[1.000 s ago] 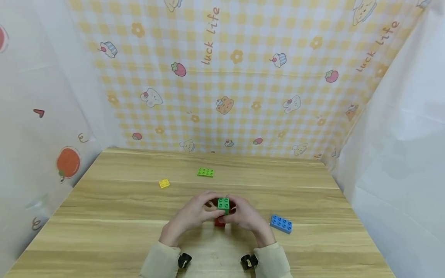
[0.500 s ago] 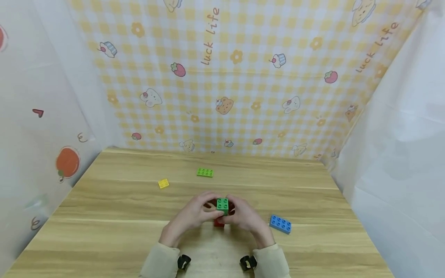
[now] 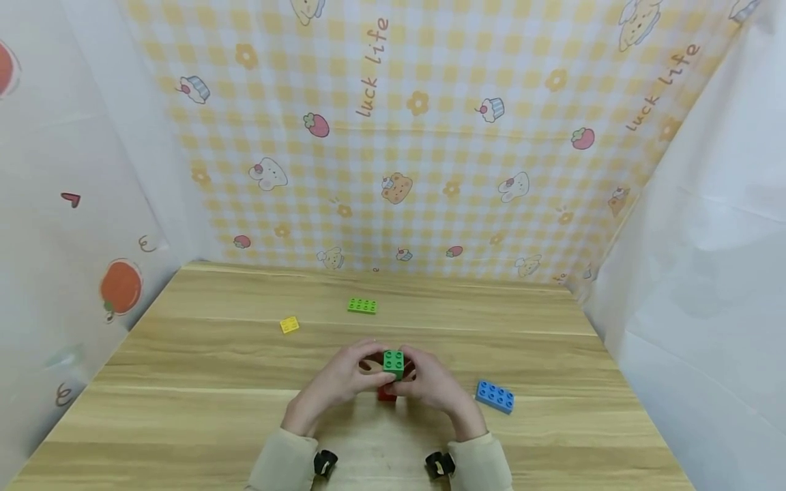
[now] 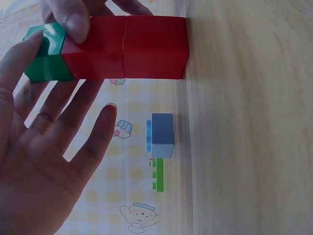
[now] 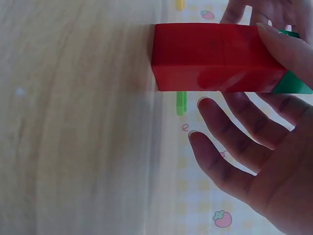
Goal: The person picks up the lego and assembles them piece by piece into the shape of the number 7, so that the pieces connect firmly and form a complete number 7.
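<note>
A green brick [image 3: 394, 363] tops two red bricks, an upper one [image 4: 100, 54] and a lower one [image 4: 155, 47], in an upright stack on the table. From the left, my left hand [image 3: 334, 376] pinches the top, its thumb on the green brick and some fingers behind. On the other side my right hand [image 3: 436, 383] holds the stack, its thumb [image 5: 286, 49] against the upper red brick. The remaining fingers of both hands spread out apart from the bricks. In the head view the hands cover most of the red bricks.
Right of my right hand lies a blue brick [image 3: 495, 397]. Further back are a lime-green flat brick [image 3: 362, 306] and a yellow square piece [image 3: 289, 324]. A pale blue brick [image 4: 162, 135] shows behind the stack. A patterned cloth [image 3: 430, 150] hangs at the table's back.
</note>
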A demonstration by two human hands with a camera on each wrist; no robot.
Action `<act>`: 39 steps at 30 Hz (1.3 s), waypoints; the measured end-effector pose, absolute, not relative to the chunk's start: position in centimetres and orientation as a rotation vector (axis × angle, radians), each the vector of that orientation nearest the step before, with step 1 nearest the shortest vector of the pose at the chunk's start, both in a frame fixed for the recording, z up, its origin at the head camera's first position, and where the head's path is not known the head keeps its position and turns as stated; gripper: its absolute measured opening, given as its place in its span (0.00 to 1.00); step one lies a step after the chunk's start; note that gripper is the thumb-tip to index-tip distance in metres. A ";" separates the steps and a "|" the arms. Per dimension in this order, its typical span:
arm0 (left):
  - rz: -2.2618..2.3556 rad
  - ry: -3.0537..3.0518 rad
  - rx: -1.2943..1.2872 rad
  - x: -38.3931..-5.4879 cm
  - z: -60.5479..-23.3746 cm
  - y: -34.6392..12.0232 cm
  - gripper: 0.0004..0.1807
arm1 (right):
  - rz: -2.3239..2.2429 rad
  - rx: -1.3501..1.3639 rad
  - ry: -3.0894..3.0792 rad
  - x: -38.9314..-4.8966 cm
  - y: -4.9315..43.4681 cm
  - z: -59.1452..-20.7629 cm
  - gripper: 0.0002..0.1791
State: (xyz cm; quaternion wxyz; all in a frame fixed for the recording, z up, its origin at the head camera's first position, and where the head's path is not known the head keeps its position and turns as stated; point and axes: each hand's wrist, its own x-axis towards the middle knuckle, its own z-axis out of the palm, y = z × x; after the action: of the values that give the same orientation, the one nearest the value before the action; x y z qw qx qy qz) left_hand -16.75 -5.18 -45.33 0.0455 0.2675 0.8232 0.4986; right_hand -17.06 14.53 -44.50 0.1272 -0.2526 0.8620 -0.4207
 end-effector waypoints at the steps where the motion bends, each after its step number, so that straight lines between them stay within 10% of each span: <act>1: 1.520 2.516 0.814 -16.7 -45.3 -5.2 0.19 | -1.222 -0.747 2.509 -17.0 14.6 -44.4 0.16; 24: 1.399 2.597 0.884 -17.0 -44.5 -5.0 0.16 | -1.413 -0.803 2.458 -15.6 15.3 -39.6 0.20; 39: 1.380 2.462 0.745 -17.7 -44.0 -7.0 0.36 | -1.395 -0.796 2.453 -15.4 14.9 -39.5 0.17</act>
State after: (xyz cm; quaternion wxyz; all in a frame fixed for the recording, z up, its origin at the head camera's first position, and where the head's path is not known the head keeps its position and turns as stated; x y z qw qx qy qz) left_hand -17.69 -6.97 -43.97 0.1109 0.2537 0.8382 0.4698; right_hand -15.43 14.91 -39.54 0.1044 -0.2700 0.8321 -0.4731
